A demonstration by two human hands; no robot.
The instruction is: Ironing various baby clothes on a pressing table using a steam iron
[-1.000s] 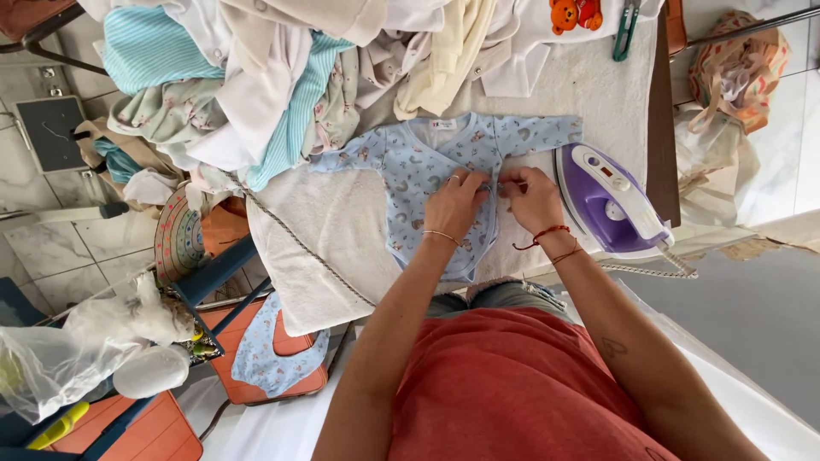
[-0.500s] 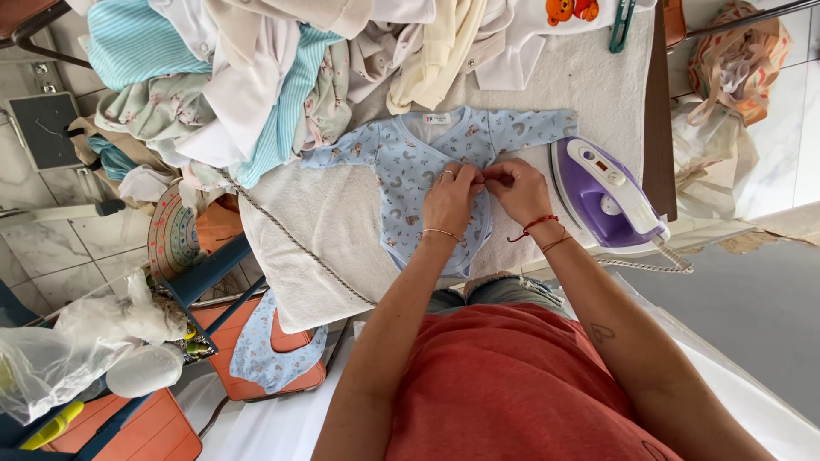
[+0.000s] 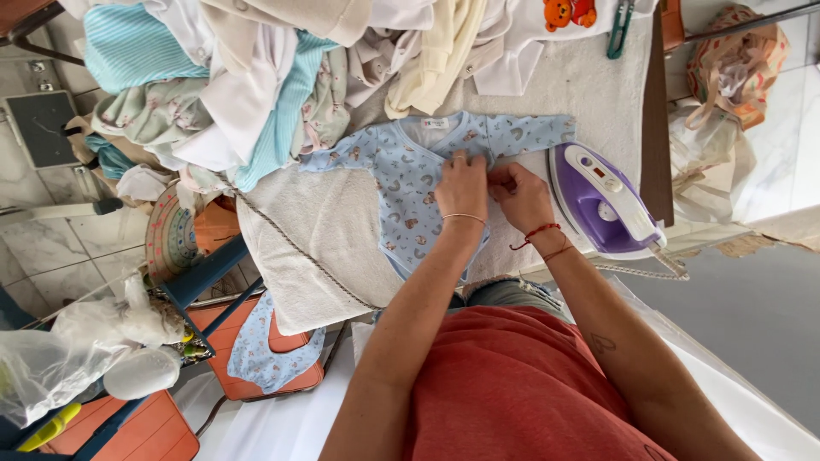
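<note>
A pale blue patterned baby shirt (image 3: 408,183) lies spread flat on a white towel (image 3: 329,230) over the table. My left hand (image 3: 462,186) and my right hand (image 3: 518,193) meet at the shirt's front edge, fingers pinching the fabric there. Just right of my right hand stands a purple and white iron (image 3: 603,203), resting flat on the towel with its cord trailing off the near edge.
A heap of baby clothes (image 3: 256,77) in white, teal and cream covers the far left of the table. An orange stool (image 3: 256,358) and a blue chair frame (image 3: 205,273) stand below left. A plastic bag (image 3: 51,367) lies at the bottom left. A cloth bag (image 3: 735,60) sits far right.
My hands have crept a little up the shirt's front edge toward the collar. The iron has stayed where it was.
</note>
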